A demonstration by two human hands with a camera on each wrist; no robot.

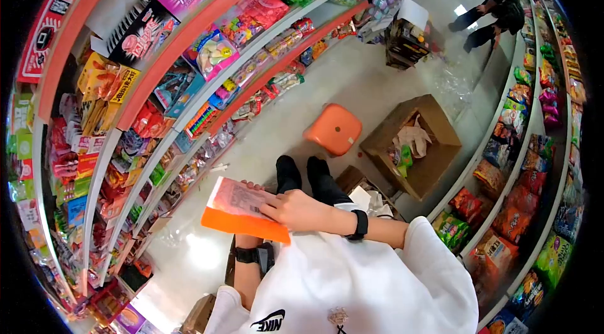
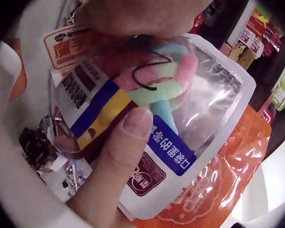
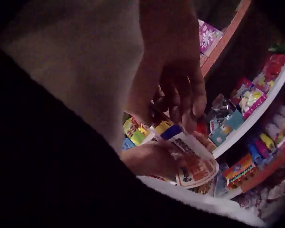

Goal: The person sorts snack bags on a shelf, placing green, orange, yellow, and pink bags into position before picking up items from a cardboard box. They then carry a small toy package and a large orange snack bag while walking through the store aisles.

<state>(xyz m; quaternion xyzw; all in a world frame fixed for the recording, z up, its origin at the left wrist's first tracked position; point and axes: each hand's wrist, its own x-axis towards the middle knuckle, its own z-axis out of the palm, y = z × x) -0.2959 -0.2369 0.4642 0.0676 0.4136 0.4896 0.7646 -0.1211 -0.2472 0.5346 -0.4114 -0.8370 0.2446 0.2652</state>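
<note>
A clear and white candy packet [image 1: 242, 198] with pastel gummies [image 2: 166, 80] lies over an orange packet [image 1: 245, 226], both in front of the white shirt. My left hand [image 2: 111, 171] grips them from below, its thumb across the candy packet's face in the left wrist view; the head view mostly hides this hand behind the packets. My right hand [image 1: 302, 211] pinches the candy packet's edge at its near right side. In the dim right wrist view, the right hand [image 3: 178, 90] reaches down to the packet [image 3: 194, 164], opposite the left hand [image 3: 149, 161].
Snack shelves [image 1: 182, 38] curve along the left, others [image 1: 503, 208] along the right. On the floor are an orange stool [image 1: 335, 129], an open cardboard box [image 1: 412, 145] and a dark carton [image 1: 406, 41]. A person in dark clothes [image 1: 503, 13] bends over farther down the aisle.
</note>
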